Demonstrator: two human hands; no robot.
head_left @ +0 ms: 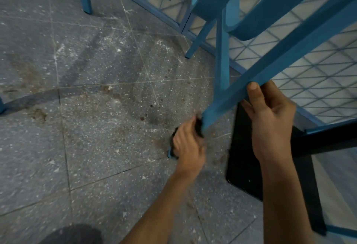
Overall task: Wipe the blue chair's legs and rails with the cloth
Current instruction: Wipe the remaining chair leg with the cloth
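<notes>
Forearms [278, 195]: both of yours rise bare from the lower edge, the left one blurred.
Left hand [188, 143]: fingers curled round the cloth [198, 127], pressing it against the lower tip of a slanting leg of the blue chair [270, 64].
Cloth: dark and bunched, mostly hidden by your fingers, and blurred.
Right hand [270, 116]: clamped on the same leg higher up, thumb on top and fingers wrapped beneath.
Blue chair: tilted, with legs and rails slanting across the upper right. The held leg runs down towards the centre.
Black panel [243, 156]: flat, just below your right hand — you cannot tell what it belongs to.
Floor [96, 108]: grey speckled tiles, stained and streaked.
Mesh screen [318, 89]: blue-framed, behind the chair.
</notes>
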